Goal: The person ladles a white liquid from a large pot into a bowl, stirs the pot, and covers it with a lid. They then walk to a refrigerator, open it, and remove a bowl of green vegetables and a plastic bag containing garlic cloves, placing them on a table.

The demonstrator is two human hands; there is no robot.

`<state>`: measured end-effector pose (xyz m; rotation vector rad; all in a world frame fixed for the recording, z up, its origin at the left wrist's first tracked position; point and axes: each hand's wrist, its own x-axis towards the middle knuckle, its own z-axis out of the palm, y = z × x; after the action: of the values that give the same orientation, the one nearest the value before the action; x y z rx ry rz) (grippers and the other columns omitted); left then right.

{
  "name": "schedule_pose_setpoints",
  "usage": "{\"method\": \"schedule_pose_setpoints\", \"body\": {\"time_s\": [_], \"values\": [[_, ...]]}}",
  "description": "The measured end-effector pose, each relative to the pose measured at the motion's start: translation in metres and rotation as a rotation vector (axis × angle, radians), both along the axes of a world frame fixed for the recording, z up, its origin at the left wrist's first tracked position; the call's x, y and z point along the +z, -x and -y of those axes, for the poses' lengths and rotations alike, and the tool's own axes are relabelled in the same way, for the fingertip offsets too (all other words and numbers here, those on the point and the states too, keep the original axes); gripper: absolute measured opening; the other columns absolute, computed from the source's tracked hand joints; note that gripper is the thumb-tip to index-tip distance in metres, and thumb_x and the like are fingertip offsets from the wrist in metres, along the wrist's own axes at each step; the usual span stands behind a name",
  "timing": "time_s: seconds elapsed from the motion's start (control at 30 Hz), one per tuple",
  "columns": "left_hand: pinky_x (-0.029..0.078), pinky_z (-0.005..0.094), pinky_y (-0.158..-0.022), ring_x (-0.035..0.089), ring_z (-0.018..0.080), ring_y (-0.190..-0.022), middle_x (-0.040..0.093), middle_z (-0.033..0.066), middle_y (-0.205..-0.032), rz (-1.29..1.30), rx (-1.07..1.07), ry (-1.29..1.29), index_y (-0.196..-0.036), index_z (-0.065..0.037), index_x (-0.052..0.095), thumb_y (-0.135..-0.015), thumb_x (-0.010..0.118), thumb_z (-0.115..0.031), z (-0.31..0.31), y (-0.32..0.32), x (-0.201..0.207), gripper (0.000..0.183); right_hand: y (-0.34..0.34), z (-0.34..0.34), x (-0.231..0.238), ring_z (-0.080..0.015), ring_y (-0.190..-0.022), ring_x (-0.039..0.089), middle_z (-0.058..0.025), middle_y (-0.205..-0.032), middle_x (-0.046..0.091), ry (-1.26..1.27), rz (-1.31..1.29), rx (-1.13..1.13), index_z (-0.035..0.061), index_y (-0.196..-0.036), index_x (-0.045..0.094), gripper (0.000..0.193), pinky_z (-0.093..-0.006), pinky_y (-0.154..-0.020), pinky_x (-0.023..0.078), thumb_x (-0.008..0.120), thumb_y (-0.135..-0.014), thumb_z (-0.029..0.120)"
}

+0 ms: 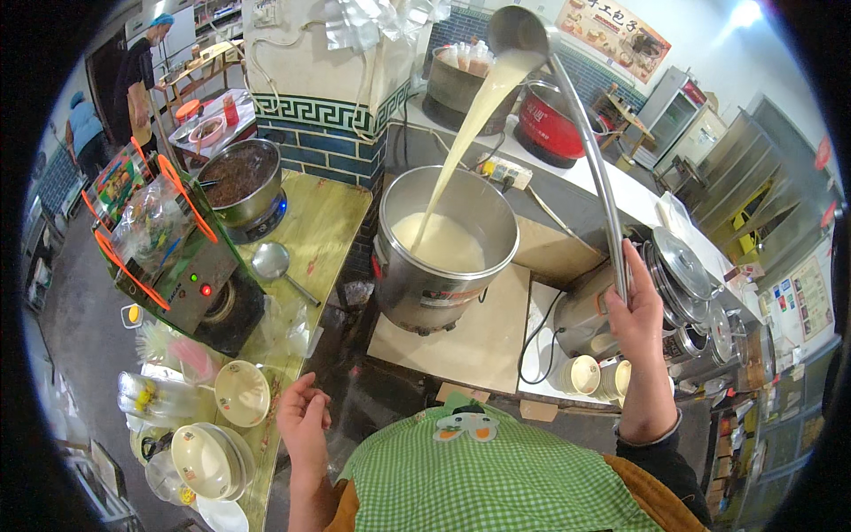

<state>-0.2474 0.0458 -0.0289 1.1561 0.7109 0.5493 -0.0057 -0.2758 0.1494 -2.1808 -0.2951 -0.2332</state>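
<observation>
My right hand is wrapped round the long handle of a metal ladle and holds it high. From the tilted ladle bowl, a stream of pale creamy liquid falls into a large steel pot. More of the same liquid fills part of the pot. My left hand hangs beside the wooden table with its fingers loosely bent and nothing in them. Nearest to it is a cream-coloured bowl.
On the left table stand a sealing machine, a pot of dark food, a second ladle and stacked bowls. Lidded steel pots and stacked cups line the right. Two people are at the far left.
</observation>
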Motion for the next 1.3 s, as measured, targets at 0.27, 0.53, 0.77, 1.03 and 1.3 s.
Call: {"method": "schedule_pose_setpoints", "body": {"time_s": [0.27, 0.53, 0.77, 1.03, 1.3], "values": [[0.037, 0.0188, -0.049, 0.046, 0.0048, -0.056, 0.058, 0.0044, -0.084, -0.017, 0.044, -0.060, -0.118, 0.000, 0.056, -0.088, 0.053, 0.001, 0.012, -0.008, 0.009, 0.031, -0.046, 0.002, -0.075, -0.0179, -0.070, 0.057, -0.0197, -0.097, 0.065, 0.269, -0.126, 0.297, 0.0075, -0.140, 0.042, 0.065, -0.0288, -0.068, 0.047, 0.057, -0.078, -0.005], [0.036, 0.0186, -0.049, 0.046, 0.0054, -0.056, 0.058, 0.0044, -0.082, -0.098, 0.271, -0.108, -0.117, -0.001, 0.057, -0.087, 0.053, 0.002, 0.037, -0.005, 0.011, 0.030, -0.159, -0.025, -0.162, -0.0405, -0.092, 0.062, -0.0254, -0.100, 0.064, 0.715, -0.123, 0.450, 0.0047, -0.130, 0.051, 0.057, -0.0452, -0.082, 0.049, 0.050, -0.073, -0.002], [0.036, 0.0195, -0.047, 0.045, 0.0065, -0.054, 0.059, 0.0054, -0.081, -0.158, 0.461, -0.095, -0.113, -0.001, 0.058, -0.087, 0.053, 0.004, 0.071, 0.004, 0.008, 0.027, -0.233, -0.072, -0.199, -0.0279, -0.045, 0.058, -0.0199, -0.072, 0.063, 0.700, -0.546, 0.609, -0.0023, -0.101, 0.056, 0.027, -0.0375, -0.038, 0.044, 0.050, -0.074, -0.002], [0.036, 0.0196, -0.046, 0.046, 0.0068, -0.054, 0.058, 0.0058, -0.080, -0.167, 0.481, -0.093, -0.113, 0.000, 0.057, -0.086, 0.052, 0.004, 0.082, 0.007, 0.013, 0.028, -0.242, -0.084, -0.218, -0.0099, -0.047, 0.045, -0.0074, -0.064, 0.051, -0.372, -1.320, 0.411, 0.0000, -0.094, 0.049, 0.012, -0.0239, -0.035, 0.031, 0.054, -0.083, 0.000], [0.035, 0.0190, -0.047, 0.045, 0.0057, -0.055, 0.056, 0.0034, -0.080, -0.118, 0.304, -0.094, -0.114, 0.000, 0.057, -0.088, 0.052, 0.001, 0.056, -0.008, 0.021, 0.026, -0.150, -0.006, -0.150, -0.0068, -0.045, 0.040, -0.0115, -0.073, 0.053, -0.525, -1.133, 0.339, 0.0010, -0.143, 0.030, 0.061, -0.0208, -0.034, 0.031, 0.051, -0.085, -0.001]]}}
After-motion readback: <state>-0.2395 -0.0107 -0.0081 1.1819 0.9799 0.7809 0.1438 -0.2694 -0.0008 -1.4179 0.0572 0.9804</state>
